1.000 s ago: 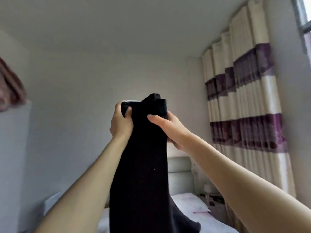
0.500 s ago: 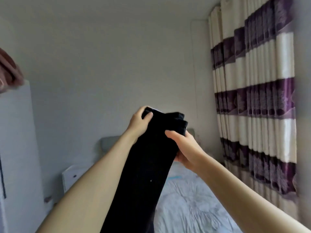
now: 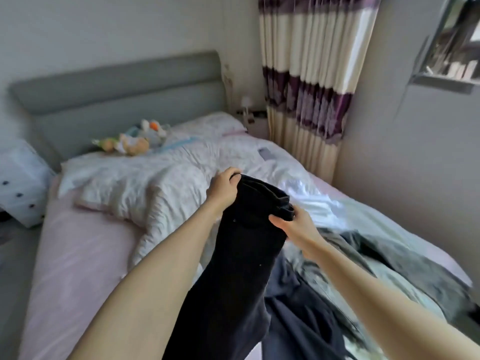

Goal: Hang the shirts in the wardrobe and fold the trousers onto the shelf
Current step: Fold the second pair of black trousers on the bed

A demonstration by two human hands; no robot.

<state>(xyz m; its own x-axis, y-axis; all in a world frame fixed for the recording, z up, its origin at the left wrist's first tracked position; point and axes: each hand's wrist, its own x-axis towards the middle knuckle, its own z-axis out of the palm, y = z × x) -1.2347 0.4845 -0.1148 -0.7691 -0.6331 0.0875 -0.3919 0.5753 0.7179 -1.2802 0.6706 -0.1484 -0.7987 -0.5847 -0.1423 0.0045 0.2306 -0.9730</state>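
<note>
At the far left I see a white nightstand (image 3: 22, 183) with dark knobs, standing just beside the bed (image 3: 78, 255), whose pink sheet lies bare on that side. A rumpled white quilt (image 3: 155, 183) covers the head end, with soft toys (image 3: 130, 144) against the grey headboard (image 3: 117, 81).

My left hand (image 3: 223, 189) pinches one corner of the black trousers (image 3: 241, 255) at the waistband, fingers curled over the edge. My right hand (image 3: 293, 224) clamps the opposite corner, thumb on top. The two hands sit near each other with the waistband bunched between them, so the legs hang doubled and straight toward me; I judge this grip is meant to line up the legs for folding. The trousers hang above the bed, over a heap of grey and navy clothes (image 3: 337, 268) at the lower right. A striped curtain (image 3: 311, 74) hangs beyond, beside the window (image 3: 454, 48).

Compared with a second ago, the trousers have come down from high overhead, in front of the wall and ceiling, to just above the mattress, and my view has tilted down with them. The grip looks unchanged.
</note>
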